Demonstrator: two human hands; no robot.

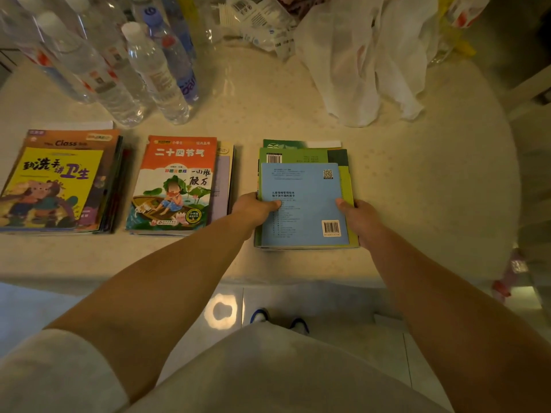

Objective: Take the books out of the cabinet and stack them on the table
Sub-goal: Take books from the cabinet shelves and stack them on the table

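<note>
Fingers of both hands grip the right-hand stack of books (304, 201) at its two side edges: the left hand (255, 208) clasps the left edge with its thumb laid flat over the blue cover, the right hand (359, 217) clasps the right edge with its thumb likewise on top; the remaining fingers are tucked out of sight at the sides or under. Top book of that stack is thin, rectangular, soft pale-blue paper back cover, with a barcode at the lower right corner and a small square code at the upper right. Green covers stick out beneath it toward the far side and along the right. Stack lies flat on the bench (417, 189), near its front edge. Bench surface is cream, glossy, faintly dotted, with a rounded right end. Two more stacks lie flat to the left, well apart: a middle stack (179, 186) topped by an orange-banded illustrated cover, and a left stack (59, 183) topped by a yellow illustrated cover, page edges slightly fanned. Behind them stand clear plastic water bottles (119, 61), ribbed, mostly white-capped. Crumpled white plastic bags (363, 61) sit at far right. Glossy pale floor tiles (328, 308) show below.
</note>
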